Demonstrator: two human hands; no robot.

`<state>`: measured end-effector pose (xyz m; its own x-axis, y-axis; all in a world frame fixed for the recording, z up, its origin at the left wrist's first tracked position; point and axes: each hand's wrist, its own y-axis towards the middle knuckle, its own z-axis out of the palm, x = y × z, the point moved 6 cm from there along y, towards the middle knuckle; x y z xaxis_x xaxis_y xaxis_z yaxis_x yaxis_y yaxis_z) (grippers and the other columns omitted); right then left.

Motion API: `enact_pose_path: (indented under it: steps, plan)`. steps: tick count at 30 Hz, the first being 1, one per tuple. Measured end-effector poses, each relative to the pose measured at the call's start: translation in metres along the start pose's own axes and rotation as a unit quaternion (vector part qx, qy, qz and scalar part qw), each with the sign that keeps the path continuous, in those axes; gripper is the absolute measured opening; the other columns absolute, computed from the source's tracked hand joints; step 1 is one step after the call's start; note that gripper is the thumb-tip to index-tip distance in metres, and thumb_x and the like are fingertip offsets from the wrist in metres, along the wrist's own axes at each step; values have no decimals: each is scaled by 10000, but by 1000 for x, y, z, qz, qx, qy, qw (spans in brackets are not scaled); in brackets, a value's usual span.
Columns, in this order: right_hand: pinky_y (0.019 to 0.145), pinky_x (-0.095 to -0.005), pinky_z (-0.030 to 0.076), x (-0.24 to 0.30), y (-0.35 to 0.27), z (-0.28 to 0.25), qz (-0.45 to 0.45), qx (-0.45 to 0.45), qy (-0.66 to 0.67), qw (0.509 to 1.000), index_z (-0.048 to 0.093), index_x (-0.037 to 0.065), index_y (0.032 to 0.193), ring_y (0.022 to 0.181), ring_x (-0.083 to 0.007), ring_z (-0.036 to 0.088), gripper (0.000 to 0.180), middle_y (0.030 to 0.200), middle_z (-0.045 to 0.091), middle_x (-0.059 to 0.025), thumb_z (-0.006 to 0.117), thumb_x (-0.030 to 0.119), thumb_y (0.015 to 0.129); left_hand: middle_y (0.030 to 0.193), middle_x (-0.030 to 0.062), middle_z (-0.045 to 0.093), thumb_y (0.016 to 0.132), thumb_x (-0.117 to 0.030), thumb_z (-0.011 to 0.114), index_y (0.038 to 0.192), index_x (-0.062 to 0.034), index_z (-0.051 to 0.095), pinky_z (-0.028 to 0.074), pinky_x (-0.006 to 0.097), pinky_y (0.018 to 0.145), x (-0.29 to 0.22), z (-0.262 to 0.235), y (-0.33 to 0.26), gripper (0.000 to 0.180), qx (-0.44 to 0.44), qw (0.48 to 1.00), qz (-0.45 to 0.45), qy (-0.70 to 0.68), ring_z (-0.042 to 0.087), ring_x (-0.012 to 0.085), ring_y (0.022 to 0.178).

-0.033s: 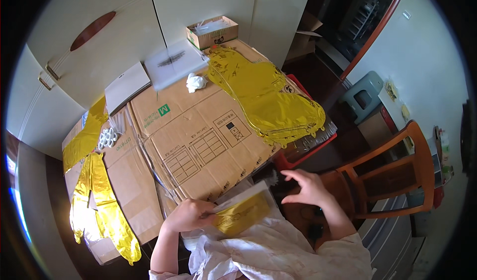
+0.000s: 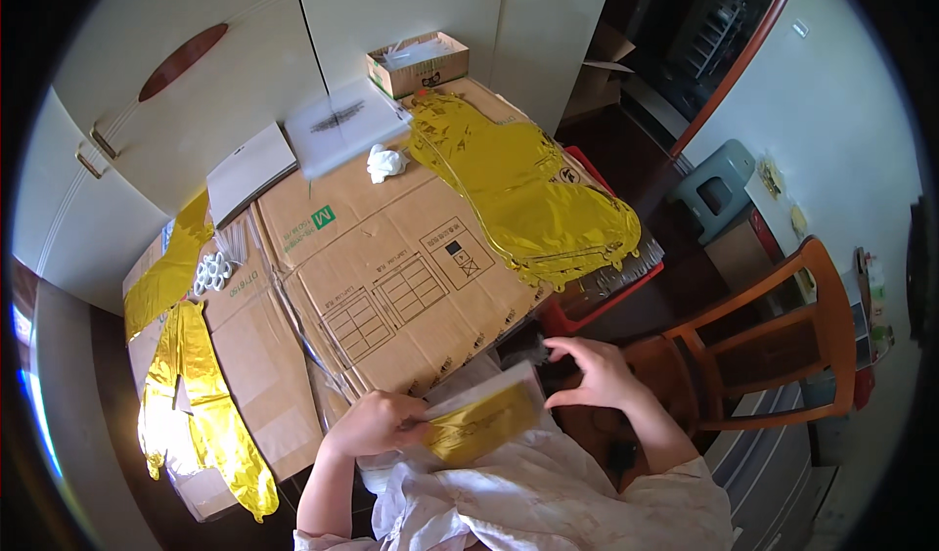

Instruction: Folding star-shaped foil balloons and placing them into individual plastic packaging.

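Left grip (image 2: 378, 423) was pinched on one end of a clear bag (image 2: 492, 385) with gold foil (image 2: 484, 424) inside, I figured to steady it. Right grip (image 2: 599, 375) hung half-open just beside the bag's other end, no hold I could see; couldn't tell if touching.
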<state>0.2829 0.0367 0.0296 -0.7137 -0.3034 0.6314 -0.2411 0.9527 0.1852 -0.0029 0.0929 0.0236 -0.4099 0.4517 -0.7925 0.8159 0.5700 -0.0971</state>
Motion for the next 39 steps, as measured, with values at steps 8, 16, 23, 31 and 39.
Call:
enact_pose_path:
  steps: [8,16,23,31,39]
  plan:
    - [645,-346,505,8,0,42,-36,133,126,982,705,92,851,714,-248,647,239,774,673,-79,749,317,784,765,94,667,786,-155,629,976,-98,696,521,392,587,-22,13,11,210,10,997,49,67,656,281,677]
    - [737,-283,499,-179,-115,-74,389,-96,241,884,682,-55,992,820,-110,632,280,908,704,-72,625,192,874,769,103,660,788,-75,645,1105,-75,655,536,366,587,-27,24,-4,317,-92,993,49,54,653,268,654]
    - [682,-305,446,-315,-96,-47,445,-293,194,824,654,-39,1020,757,-96,540,299,836,627,-12,597,236,917,810,102,675,816,-132,653,1103,-99,661,537,372,601,-19,49,-2,289,-60,997,43,27,655,283,682]
    - [942,-385,446,-364,-27,74,436,-173,71,880,559,23,1272,1130,-350,588,446,1204,603,-252,598,279,909,799,96,690,811,-69,644,1091,-65,659,543,350,620,-11,48,-16,281,-83,996,-7,40,672,264,688]
    - [677,-416,501,-213,-18,99,263,-214,-13,941,609,15,862,743,-386,621,199,759,629,-169,601,213,874,926,128,659,847,-171,643,1229,-66,572,545,372,669,22,80,-46,402,-127,988,-70,-51,671,279,762]
